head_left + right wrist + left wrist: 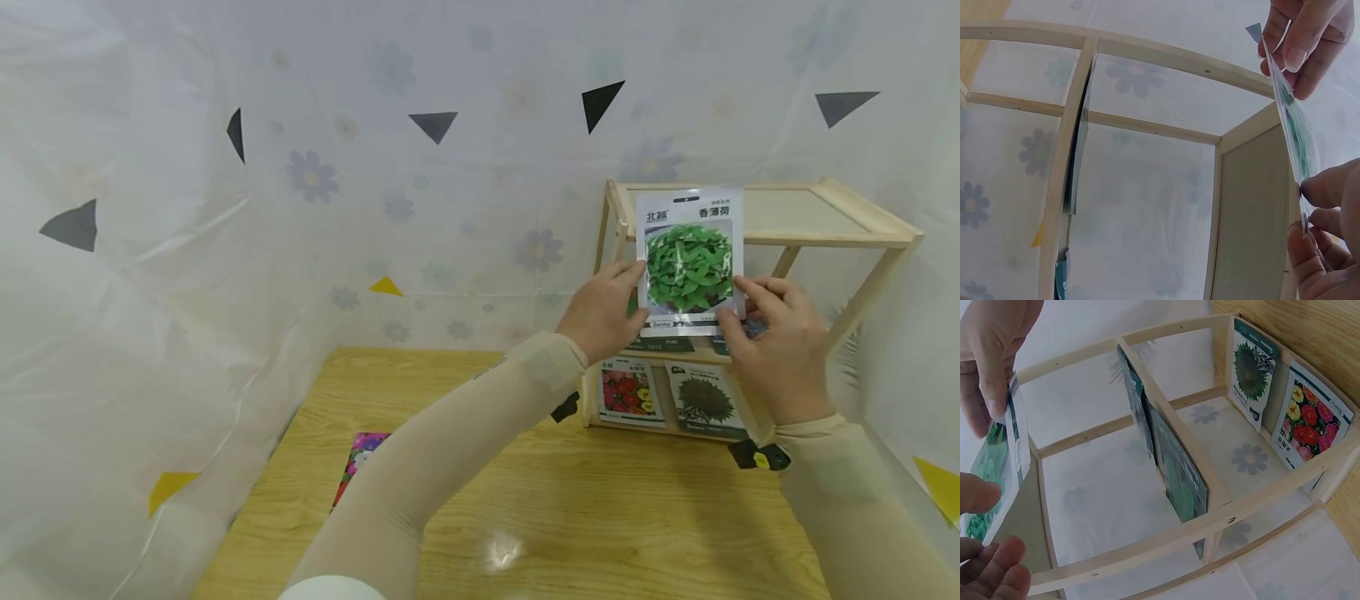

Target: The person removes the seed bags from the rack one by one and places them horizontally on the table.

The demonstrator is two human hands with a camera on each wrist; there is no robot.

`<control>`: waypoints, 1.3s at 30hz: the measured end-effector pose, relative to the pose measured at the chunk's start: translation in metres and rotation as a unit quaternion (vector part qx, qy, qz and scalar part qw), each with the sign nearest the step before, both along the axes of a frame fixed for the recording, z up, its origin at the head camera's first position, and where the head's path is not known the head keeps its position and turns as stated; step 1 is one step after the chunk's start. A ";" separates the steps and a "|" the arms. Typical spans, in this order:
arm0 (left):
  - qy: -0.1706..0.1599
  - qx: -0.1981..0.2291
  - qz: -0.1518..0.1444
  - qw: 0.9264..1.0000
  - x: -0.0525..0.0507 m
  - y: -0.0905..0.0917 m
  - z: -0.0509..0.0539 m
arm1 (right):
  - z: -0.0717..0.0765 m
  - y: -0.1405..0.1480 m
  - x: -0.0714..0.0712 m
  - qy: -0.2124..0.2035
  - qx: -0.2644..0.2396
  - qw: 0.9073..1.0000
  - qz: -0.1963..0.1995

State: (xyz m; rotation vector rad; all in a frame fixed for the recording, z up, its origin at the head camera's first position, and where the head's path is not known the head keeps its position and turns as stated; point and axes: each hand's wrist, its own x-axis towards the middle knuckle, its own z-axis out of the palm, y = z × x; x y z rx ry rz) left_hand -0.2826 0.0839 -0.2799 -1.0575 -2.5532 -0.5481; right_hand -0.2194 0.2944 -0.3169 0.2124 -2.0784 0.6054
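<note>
A white seed packet with a picture of green leaves is held upright in front of the wooden rack's top. My left hand pinches its left edge and my right hand pinches its right edge. In the left wrist view the packet is seen at a slant beside the rack's top board, with fingers at both edges. The right wrist view shows the packet nearly edge-on, between the two hands.
The wooden rack stands at the table's right. Its lower tier holds a red-and-yellow flower packet and a sunflower packet; more packets lean on the middle tier. A colourful flower packet lies on the table, partly behind my left arm.
</note>
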 end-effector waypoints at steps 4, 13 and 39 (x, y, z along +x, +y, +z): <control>0.010 0.004 -0.008 1.000 -0.001 -0.001 -0.003 | -0.001 0.000 0.001 -0.007 -0.003 1.000 0.000; 0.047 0.017 -0.026 0.998 0.000 -0.005 -0.008 | -0.005 -0.003 0.002 -0.025 0.005 1.000 -0.005; 0.154 -0.071 -0.050 0.984 -0.004 -0.023 -0.033 | -0.017 -0.011 0.007 -0.025 0.031 0.999 0.006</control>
